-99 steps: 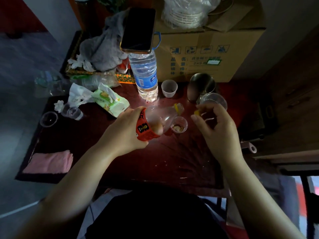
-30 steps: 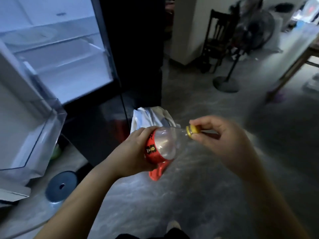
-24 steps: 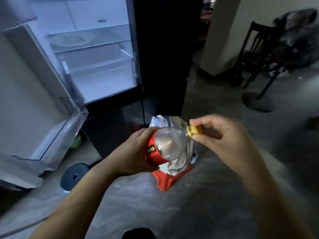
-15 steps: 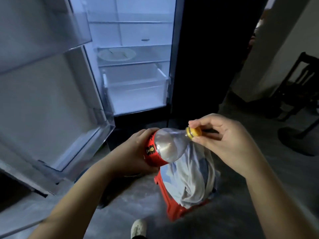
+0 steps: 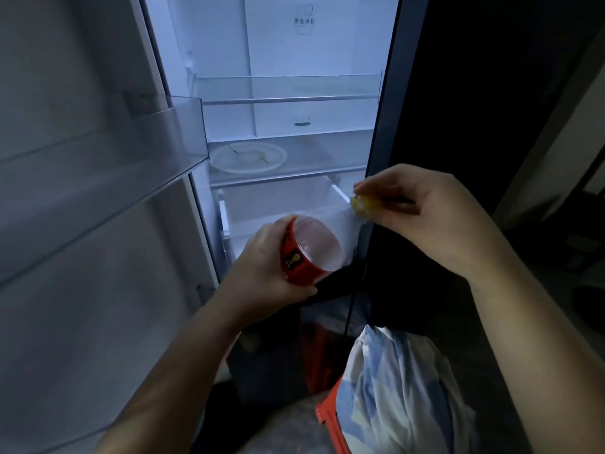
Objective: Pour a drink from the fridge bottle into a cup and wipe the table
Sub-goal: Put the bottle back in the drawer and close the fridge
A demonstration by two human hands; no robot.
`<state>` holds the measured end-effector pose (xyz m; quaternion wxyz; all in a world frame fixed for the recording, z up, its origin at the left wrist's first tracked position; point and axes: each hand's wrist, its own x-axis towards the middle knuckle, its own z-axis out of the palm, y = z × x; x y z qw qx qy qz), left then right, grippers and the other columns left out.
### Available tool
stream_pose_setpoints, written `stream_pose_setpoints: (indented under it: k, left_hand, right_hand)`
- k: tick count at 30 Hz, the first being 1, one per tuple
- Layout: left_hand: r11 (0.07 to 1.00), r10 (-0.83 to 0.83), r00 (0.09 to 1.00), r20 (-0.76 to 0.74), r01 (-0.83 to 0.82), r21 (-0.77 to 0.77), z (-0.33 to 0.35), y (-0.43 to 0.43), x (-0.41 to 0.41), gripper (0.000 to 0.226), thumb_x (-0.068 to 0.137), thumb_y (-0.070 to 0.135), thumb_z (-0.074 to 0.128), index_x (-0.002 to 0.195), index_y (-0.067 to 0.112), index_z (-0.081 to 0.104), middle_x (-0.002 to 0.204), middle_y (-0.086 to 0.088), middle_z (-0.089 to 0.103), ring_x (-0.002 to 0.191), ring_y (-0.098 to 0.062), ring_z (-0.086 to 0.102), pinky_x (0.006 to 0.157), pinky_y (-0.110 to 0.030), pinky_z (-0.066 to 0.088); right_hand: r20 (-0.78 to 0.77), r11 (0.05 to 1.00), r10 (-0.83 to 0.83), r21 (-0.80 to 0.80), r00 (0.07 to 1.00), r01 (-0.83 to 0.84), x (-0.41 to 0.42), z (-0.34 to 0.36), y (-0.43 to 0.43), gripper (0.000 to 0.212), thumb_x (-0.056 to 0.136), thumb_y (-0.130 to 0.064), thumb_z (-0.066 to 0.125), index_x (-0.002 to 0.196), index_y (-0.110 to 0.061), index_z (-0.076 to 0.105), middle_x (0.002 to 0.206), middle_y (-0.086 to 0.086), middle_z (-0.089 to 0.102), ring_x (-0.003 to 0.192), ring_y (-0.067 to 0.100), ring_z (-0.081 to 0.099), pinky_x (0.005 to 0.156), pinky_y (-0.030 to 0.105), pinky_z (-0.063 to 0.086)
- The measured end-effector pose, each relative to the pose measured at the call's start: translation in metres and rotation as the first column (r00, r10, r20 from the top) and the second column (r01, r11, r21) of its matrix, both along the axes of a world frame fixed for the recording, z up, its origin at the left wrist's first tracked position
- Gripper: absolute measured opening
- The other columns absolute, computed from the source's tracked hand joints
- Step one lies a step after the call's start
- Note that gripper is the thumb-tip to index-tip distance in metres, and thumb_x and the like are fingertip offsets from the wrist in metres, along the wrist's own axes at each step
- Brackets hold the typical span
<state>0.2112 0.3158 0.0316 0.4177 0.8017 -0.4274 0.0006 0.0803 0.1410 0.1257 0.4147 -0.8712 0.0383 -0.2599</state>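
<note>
**Step in hand.** The bottle (image 5: pixel 314 247) is held in front of the open fridge (image 5: pixel 288 99), just near of the drawer (image 5: pixel 278 204). It lies tilted, with its neck pointing right and far. The clear body shows little or no liquid. The work is judged to be on the cap (image 5: pixel 365 204). Whether the cap is going on or coming off cannot be read. The cup and the table are not in view.

**Procedure.**
1. Hold the neck level with the base or higher while the cap is loose, so that nothing drips onto the floor or the bag (image 5: pixel 402 388) below.
2. Brace the body with the left hand and turn only the cap. The wall is thin plastic and will likely dent under a hard squeeze.
3. Turn until the cap seats squarely; a crooked thread may leak.
4. If the bottle is to be stowed, stand it upright in the door bin (image 5: pixel 163 142) or on a shelf, away from the plate (image 5: pixel 247 157).

**Hands.**
- The left hand (image 5: pixel 262 260) is closed round the lower body of the bottle. The fingers and thumb wrap the red label band, and the palm is under it.
- The right hand (image 5: pixel 425 217) pinches the yellow cap between the thumb and fingertips. The remaining fingers are curled in behind and touch nothing else that can be seen.
</note>
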Motion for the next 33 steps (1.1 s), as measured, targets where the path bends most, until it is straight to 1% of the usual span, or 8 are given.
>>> stream_pose_setpoints:
  k: [4,7,9,14,19,24,30,33]
  left_hand:
    - [0.996,0.061,0.998,-0.025,-0.062,-0.064,0.005,-0.019,0.022,0.095,0.055,0.028,0.088,0.132,0.042,0.035,0.112,0.02,0.044,0.108,-0.012,0.05,0.086,-0.031,0.049]
    - [0.987,0.108,0.993,-0.046,-0.113,-0.116,0.009,-0.038,0.037,0.096,0.056,0.03,0.088,0.134,0.042,0.033,0.122,0.014,0.046,0.113,-0.013,0.048,0.09,-0.032,0.047]
    - [0.977,0.138,0.988,-0.068,-0.147,-0.155,0.012,-0.051,0.047,0.097,0.055,0.032,0.088,0.133,0.044,0.032,0.126,0.012,0.047,0.116,-0.013,0.048,0.092,-0.038,0.048]
    - [0.959,0.207,0.974,-0.098,-0.221,-0.178,0.022,-0.077,0.073,0.097,0.057,0.032,0.088,0.136,0.041,0.032,0.126,0.014,0.046,0.116,-0.014,0.047,0.093,-0.039,0.048]
    - [0.954,0.25,0.964,-0.092,-0.262,-0.148,0.033,-0.103,0.099,0.097,0.056,0.031,0.088,0.135,0.043,0.033,0.126,0.014,0.045,0.112,-0.01,0.049,0.09,-0.032,0.049]
    - [0.948,0.28,0.951,-0.13,-0.296,-0.117,0.025,-0.124,0.117,0.095,0.054,0.034,0.088,0.13,0.048,0.032,0.12,0.018,0.044,0.111,-0.01,0.048,0.091,-0.039,0.049]
    - [0.946,0.292,0.942,-0.167,-0.311,-0.097,0.011,-0.135,0.129,0.097,0.053,0.034,0.088,0.131,0.047,0.032,0.122,0.017,0.046,0.112,-0.011,0.048,0.091,-0.039,0.049]
    - [0.952,0.266,0.942,-0.204,-0.29,-0.097,0.008,-0.135,0.136,0.098,0.05,0.035,0.087,0.129,0.05,0.032,0.124,0.019,0.046,0.114,-0.01,0.049,0.093,-0.041,0.048]
  right_hand:
    - [0.062,0.999,-0.013,-0.036,0.998,0.015,0.034,0.009,-0.013,0.014,0.083,-0.022,0.069,0.096,-0.026,0.069,0.098,-0.017,0.068,0.092,-0.007,0.063,0.078,0.005,0.046]
    - [0.134,1.0,0.019,-0.018,0.991,-0.017,0.061,0.015,-0.026,0.013,0.083,-0.019,0.069,0.094,-0.026,0.068,0.1,-0.015,0.069,0.096,0.0,0.065,0.085,0.015,0.051]
    - [0.161,0.999,0.04,-0.007,0.986,-0.039,0.077,0.022,-0.037,0.014,0.083,-0.016,0.07,0.093,-0.025,0.069,0.101,-0.012,0.07,0.096,0.004,0.066,0.087,0.02,0.053]
    - [0.176,0.981,0.167,-0.123,0.97,-0.147,0.115,0.038,-0.069,0.017,0.084,-0.011,0.069,0.101,-0.013,0.07,0.102,-0.003,0.07,0.097,0.008,0.066,0.085,0.017,0.052]
    - [0.157,0.969,0.235,-0.12,0.959,-0.218,0.148,0.044,-0.103,0.018,0.083,-0.006,0.069,0.101,-0.008,0.07,0.102,0.002,0.071,0.097,0.008,0.066,0.084,0.015,0.051]
    - [0.106,0.958,0.279,-0.105,0.955,-0.268,0.174,0.041,-0.128,0.018,0.083,-0.004,0.069,0.1,-0.008,0.071,0.101,0.002,0.071,0.096,0.008,0.066,0.086,0.017,0.052]
    - [0.028,0.947,0.314,-0.072,0.949,-0.312,0.195,0.035,-0.138,0.017,0.083,-0.005,0.069,0.094,-0.017,0.07,0.099,0.002,0.071,0.096,0.01,0.066,0.088,0.02,0.052]
    - [-0.004,0.945,0.322,-0.068,0.947,-0.321,0.202,0.035,-0.138,0.018,0.083,-0.003,0.069,0.094,-0.017,0.07,0.098,0.003,0.071,0.095,0.009,0.066,0.087,0.02,0.052]
